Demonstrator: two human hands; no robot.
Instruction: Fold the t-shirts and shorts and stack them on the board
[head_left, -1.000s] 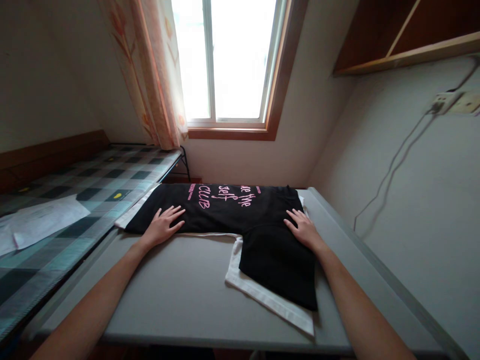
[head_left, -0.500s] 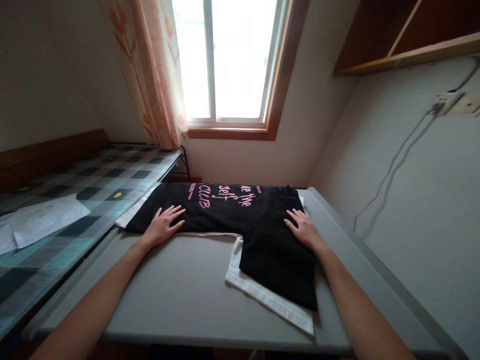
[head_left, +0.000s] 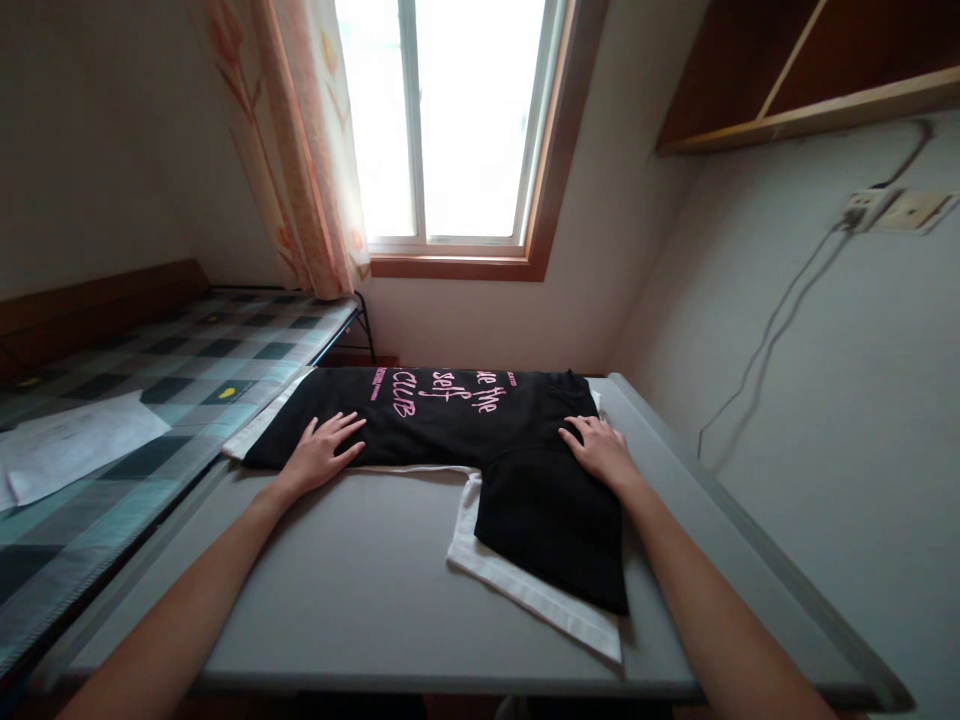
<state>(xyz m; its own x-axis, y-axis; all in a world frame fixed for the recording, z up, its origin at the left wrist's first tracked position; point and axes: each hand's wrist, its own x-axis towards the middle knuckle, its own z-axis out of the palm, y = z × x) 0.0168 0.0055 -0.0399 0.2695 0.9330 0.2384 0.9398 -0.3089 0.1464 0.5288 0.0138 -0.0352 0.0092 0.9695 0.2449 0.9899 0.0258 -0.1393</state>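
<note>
A black T-shirt (head_left: 420, 430) with pink lettering lies sideways on the grey table (head_left: 330, 580), its near sleeve pointing toward me. Beneath it is a white garment (head_left: 540, 600), which shows along the sleeve edge, the near side and the left hem. My left hand (head_left: 322, 450) rests flat on the shirt near the hem, fingers spread. Near the collar and shoulder, my right hand (head_left: 598, 447) lies on the black cloth with its fingers apart. Neither hand grips the fabric. The far side of the shirt is out of sight.
A bed with a checked cover (head_left: 165, 400) adjoins the table on the left, with paper sheets (head_left: 82, 445) on it. Behind are a curtain (head_left: 300, 150) and a window (head_left: 472, 130). A cable (head_left: 765, 340) hangs from a socket (head_left: 862, 210) on the right wall, below a wooden shelf (head_left: 810, 110).
My right hand has shifted slightly inward on the shirt, its fingers a little closer together. The left hand stays on the cloth. The whole view has turned slightly.
</note>
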